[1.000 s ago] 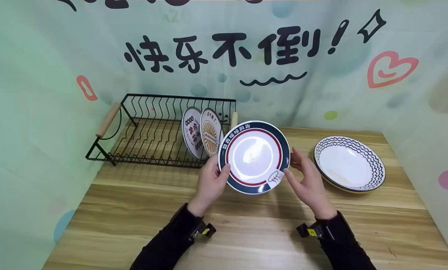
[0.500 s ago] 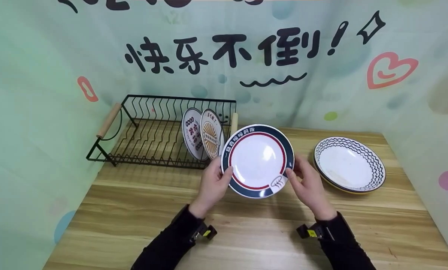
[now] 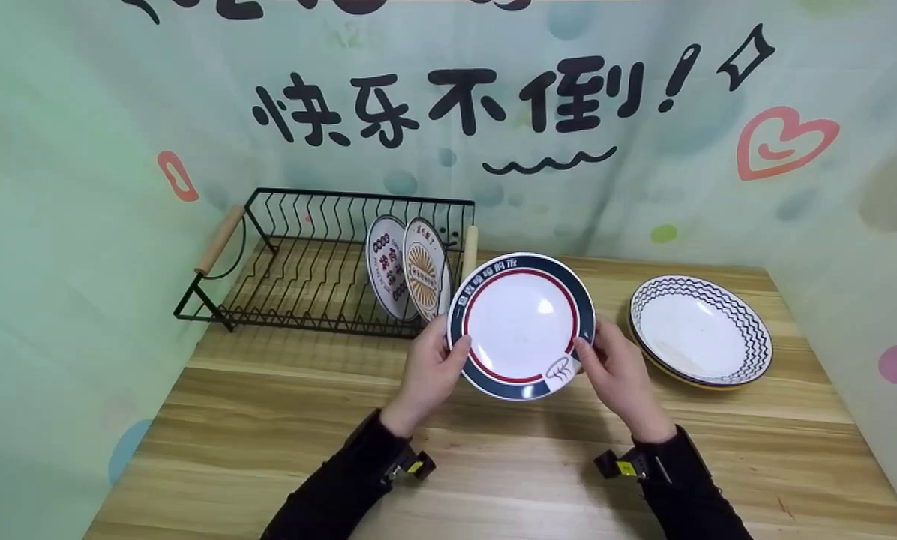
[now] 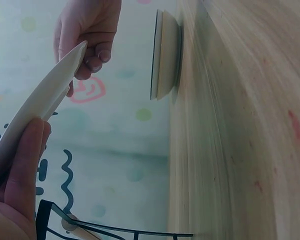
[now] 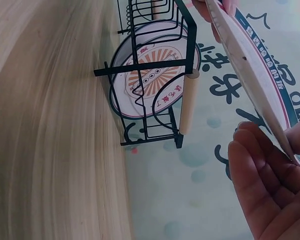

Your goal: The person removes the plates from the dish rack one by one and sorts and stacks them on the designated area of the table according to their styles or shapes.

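Plate (image 3: 521,325) with a navy rim and red ring is held up above the wooden table (image 3: 493,465), tilted so its white face points toward the head camera. Left hand (image 3: 427,369) pinches the plate's left edge, thumb on the front rim, fingers behind. Right hand (image 3: 619,373) pinches the right edge the same way, thumb near the small printed mark at lower right. Both hands are clamped on the plate; neither is free.

Just behind and left of the plate sits a black wire dish rack (image 3: 306,259) with wooden handles; two printed plates (image 3: 407,268) stand upright in its right-end slots. Stacked bowls (image 3: 700,330) with a wavy black pattern sit flat on the table to the right, apart from the right hand.
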